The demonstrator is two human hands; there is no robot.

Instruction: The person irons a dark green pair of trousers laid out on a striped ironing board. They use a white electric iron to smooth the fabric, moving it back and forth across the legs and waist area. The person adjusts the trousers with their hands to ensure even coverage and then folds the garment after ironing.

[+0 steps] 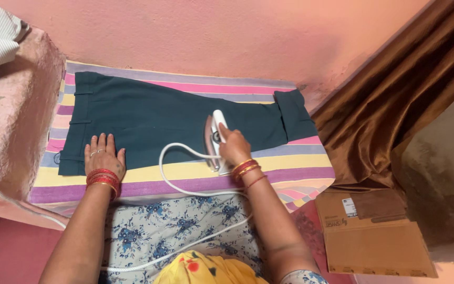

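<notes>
I've got my right hand [234, 147] closed on the iron [215, 141] handle, prob heavy, while my left hand [104, 156] lies open and flat on soft, limp dark trousers [153, 123].

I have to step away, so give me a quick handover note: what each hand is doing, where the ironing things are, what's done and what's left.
Left hand: flat on the dark green trousers, near the waistband end.
Right hand: gripping the white iron, which rests on the trousers mid-leg.
Trousers lie flat on the striped cloth; the white cord loops toward the person.
Done: trousers spread out.
Left: cannot tell which parts are already pressed; the hem end lies beyond the iron.
</notes>
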